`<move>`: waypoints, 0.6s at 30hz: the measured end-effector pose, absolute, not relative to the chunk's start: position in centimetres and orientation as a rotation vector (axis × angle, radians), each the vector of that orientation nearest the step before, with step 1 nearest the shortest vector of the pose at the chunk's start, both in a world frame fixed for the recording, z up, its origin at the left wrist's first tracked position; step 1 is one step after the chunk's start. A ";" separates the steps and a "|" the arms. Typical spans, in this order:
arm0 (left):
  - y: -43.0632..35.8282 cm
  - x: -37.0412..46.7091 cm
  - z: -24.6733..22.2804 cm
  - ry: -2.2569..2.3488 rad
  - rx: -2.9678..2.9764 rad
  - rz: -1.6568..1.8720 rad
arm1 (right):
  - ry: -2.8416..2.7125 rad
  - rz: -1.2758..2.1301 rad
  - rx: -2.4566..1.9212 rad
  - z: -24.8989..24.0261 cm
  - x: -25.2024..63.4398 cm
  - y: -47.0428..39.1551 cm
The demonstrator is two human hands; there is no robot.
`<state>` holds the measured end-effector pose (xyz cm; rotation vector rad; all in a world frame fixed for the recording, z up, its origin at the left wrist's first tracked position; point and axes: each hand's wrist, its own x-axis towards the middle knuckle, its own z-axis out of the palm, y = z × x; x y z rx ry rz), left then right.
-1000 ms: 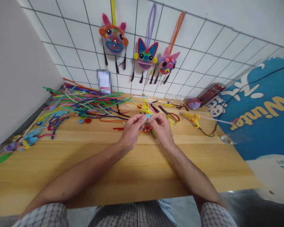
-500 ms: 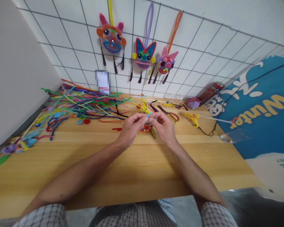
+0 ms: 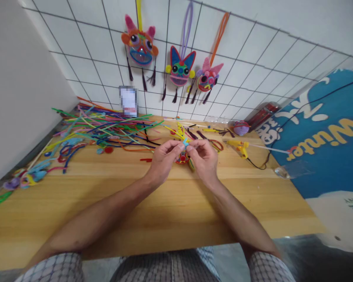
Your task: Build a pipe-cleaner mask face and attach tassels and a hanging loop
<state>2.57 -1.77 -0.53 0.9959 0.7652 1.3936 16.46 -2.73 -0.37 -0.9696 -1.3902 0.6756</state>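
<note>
Between the fingertips of both hands is a small light-blue pipe cleaner piece [image 3: 185, 143], bent into a compact shape. My left hand [image 3: 166, 158] pinches it from one side and my right hand [image 3: 204, 158] from the other. Just behind and below the fingers, a red round ornament [image 3: 182, 158] rests on the table, partly hidden by the hands. Yellow pipe cleaners [image 3: 180, 131] stick up beyond the fingertips, one of them coiled. A short red pipe cleaner piece [image 3: 146, 159] lies left of my left hand.
A heap of coloured pipe cleaners [image 3: 111, 127] covers the table's back left. Scissors [image 3: 217, 145] and a yellow glue gun [image 3: 238, 147] with a cord lie to the right. Decorated masks [image 3: 140, 49] hang on the tiled wall above a phone [image 3: 128, 102]. A red bottle [image 3: 264, 114] lies at back right.
The light-blue piece has turned between my fingers and more of it shows now. Both hands stay in nearly the same place. The view has shifted slightly.
</note>
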 end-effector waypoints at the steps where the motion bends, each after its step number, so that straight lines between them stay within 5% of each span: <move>1: -1.8 2.5 -0.6 0.765 1.015 1.393 | -1.392 0.664 -0.959 -0.4 16.5 -2.7; 18: -0.3 0.8 0.1 0.835 1.367 1.180 | -1.739 0.745 -0.932 1.5 19.3 -1.9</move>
